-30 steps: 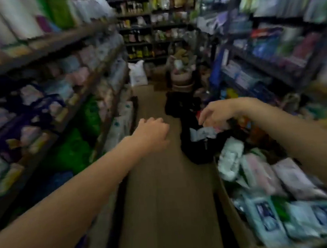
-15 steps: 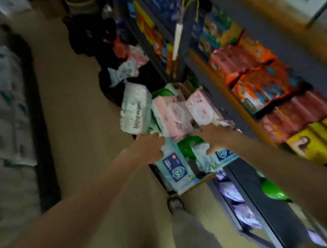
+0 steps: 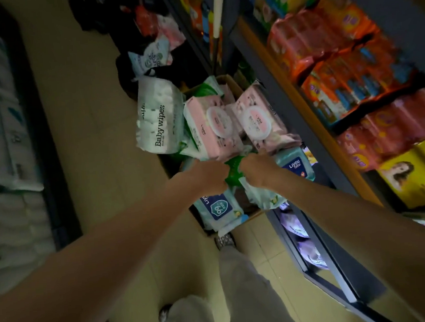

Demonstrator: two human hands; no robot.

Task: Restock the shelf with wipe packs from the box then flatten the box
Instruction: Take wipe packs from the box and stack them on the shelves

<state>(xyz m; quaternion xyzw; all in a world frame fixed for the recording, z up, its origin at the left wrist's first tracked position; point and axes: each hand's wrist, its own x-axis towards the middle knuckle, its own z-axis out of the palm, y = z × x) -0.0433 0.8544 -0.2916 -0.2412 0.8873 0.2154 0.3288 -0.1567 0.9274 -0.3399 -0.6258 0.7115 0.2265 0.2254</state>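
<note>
A cardboard box (image 3: 227,82) stands on the tiled floor (image 3: 82,119) of a shop aisle, pushed up against the foot of the shelf (image 3: 291,110) on the person's right. It is heaped with wipe packs. At the far side of the box, a white pack printed "Baby wipes" (image 3: 158,116) leans out over the box's left edge. Just beside it, toward the shelf, two pink packs (image 3: 213,128) with round lids lie side by side on top of the heap. At the near end of the box lie pale blue packs, one with a shield label (image 3: 218,207) at the near left corner and another (image 3: 294,164) against the shelf side.

Both hands are down in the middle of the box, close together over a green pack (image 3: 233,172). The left hand (image 3: 211,174) has its fingers curled at the green pack's left edge, and the right hand (image 3: 256,169) is curled at its right edge; both seem to grip it, though the fingertips are hidden beneath the knuckles.

The shelf beside the box carries orange and red packages (image 3: 339,76) on its upper level and a yellow package (image 3: 413,174) nearer the person. Across the aisle from the box, stacked white bundles (image 3: 0,125) fill the opposite rack. The person's grey trouser leg (image 3: 242,279) and a shoe (image 3: 224,241) stand just short of the box's near end.
</note>
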